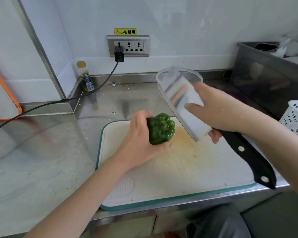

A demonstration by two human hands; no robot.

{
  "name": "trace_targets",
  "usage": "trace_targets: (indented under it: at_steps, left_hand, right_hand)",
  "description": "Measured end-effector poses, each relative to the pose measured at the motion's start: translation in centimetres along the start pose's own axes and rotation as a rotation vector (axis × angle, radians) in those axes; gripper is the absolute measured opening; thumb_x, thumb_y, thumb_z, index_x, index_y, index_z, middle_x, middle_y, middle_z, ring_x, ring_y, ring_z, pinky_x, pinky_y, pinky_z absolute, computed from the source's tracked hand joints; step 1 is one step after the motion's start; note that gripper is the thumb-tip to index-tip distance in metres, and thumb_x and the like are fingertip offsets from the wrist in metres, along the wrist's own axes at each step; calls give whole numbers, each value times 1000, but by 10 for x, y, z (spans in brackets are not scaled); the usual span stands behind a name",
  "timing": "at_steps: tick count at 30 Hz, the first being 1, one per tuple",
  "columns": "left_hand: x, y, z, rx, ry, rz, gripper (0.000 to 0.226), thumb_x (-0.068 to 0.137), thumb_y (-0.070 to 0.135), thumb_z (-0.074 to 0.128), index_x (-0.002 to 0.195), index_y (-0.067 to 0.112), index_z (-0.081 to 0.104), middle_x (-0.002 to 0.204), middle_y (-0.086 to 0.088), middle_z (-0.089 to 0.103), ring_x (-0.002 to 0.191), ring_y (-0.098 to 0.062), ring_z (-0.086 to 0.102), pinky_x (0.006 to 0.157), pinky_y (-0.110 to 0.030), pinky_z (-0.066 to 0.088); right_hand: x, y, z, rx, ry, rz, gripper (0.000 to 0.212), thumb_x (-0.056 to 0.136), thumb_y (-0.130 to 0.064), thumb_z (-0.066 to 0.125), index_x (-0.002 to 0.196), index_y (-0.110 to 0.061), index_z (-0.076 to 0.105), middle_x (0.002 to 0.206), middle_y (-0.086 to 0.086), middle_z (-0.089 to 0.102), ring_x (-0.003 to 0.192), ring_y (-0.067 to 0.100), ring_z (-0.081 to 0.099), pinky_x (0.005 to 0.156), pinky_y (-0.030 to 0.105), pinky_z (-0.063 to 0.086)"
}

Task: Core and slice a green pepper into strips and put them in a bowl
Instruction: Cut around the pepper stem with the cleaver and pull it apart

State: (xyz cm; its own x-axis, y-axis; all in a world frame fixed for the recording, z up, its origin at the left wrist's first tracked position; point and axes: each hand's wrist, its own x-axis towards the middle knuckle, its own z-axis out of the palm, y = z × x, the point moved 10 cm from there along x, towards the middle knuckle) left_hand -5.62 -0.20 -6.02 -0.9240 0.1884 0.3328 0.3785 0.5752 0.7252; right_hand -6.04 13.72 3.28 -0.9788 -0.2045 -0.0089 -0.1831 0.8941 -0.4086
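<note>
A whole green pepper (160,128) is held just above the far part of the white cutting board (170,169), gripped by my left hand (139,143). My right hand (212,110) holds a cleaver (182,102) where blade meets the black handle (248,157), with fingers laid along the flat of the wide blade. The blade is raised and tilted, to the right of the pepper and apart from it. A clear plastic bowl (195,75) stands on the counter behind the blade, partly hidden by it.
The board has a teal rim and lies at the steel counter's front edge. A small bottle (85,77) stands in the back corner under a wall socket, with a black cable (58,102) across the counter. A dark bin (265,79) and a white perforated basket (296,117) stand at the right.
</note>
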Motion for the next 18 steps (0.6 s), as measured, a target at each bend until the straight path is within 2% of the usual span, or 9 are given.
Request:
trace_targets:
  at_steps: [3, 5, 7, 9, 10, 12, 13, 15, 18]
  left_hand:
    - [0, 3, 1, -37, -79, 19, 75, 69, 34, 80, 117, 13, 26, 140, 7, 28, 130, -4, 32, 106, -21, 32]
    - [2, 0, -7, -59, -50, -1, 72, 63, 32, 84, 105, 21, 27, 131, 9, 42, 116, 1, 46, 97, -17, 40]
    - [4, -3, -15, -64, -8, -26, 85, 52, 32, 90, 108, 26, 26, 117, 8, 46, 106, 4, 50, 90, -15, 42]
    - [6, -4, -15, -41, -44, -29, 104, 45, 31, 93, 125, 34, 27, 117, 5, 40, 107, 5, 45, 92, -9, 36]
    - [6, -4, -12, -14, -86, -22, 109, 43, 31, 94, 131, 39, 28, 119, 5, 36, 108, 9, 42, 94, -3, 29]
    - [6, -1, -10, 42, -139, 11, 105, 41, 34, 94, 129, 42, 37, 121, 6, 31, 108, 20, 34, 90, 7, 19]
    - [6, 0, -10, 57, -139, 20, 101, 40, 36, 94, 126, 41, 40, 122, 8, 31, 106, 23, 32, 88, 9, 17]
    - [6, 2, -13, 74, -114, 30, 97, 38, 40, 93, 120, 38, 41, 124, 9, 34, 107, 20, 34, 89, 6, 20]
    - [4, 4, -12, 76, -98, 12, 93, 41, 43, 92, 117, 37, 40, 122, 12, 44, 108, 0, 44, 92, -14, 33]
  right_hand:
    - [-23, 24, 10, 106, -57, 96, 21, 97, -28, 45, 107, -10, 40, 62, 12, 57, 29, 22, 55, 30, 30, 44]
    - [-40, 37, 13, 184, -69, 133, 13, 97, -31, 48, 97, -19, 41, 59, 10, 57, 30, 21, 53, 29, 25, 38]
    - [-55, 46, 14, 183, -60, 149, 15, 95, -35, 49, 102, -23, 43, 66, -1, 54, 41, 13, 56, 38, 23, 40]
    - [-66, 51, 14, 95, -65, 139, 28, 91, -40, 51, 110, -21, 46, 71, -9, 54, 54, 10, 59, 48, 22, 44]
    - [-71, 52, 16, 91, -85, 139, 30, 90, -41, 51, 111, -20, 46, 71, -7, 56, 50, 9, 60, 47, 22, 44]
    - [-79, 50, 22, 124, -139, 119, 28, 91, -39, 52, 111, -21, 46, 66, -2, 60, 40, 7, 56, 41, 19, 43]
    - [-81, 49, 25, 139, -159, 101, 27, 91, -37, 52, 111, -21, 47, 65, -6, 63, 41, 5, 58, 41, 15, 42]
    - [-85, 48, 30, 179, -199, 88, 21, 93, -33, 52, 108, -19, 49, 55, -24, 59, 45, -10, 56, 42, 8, 41]
    - [-87, 44, 33, 197, -216, 85, 18, 94, -30, 51, 102, -15, 50, 51, -27, 55, 44, -14, 53, 44, 4, 39]
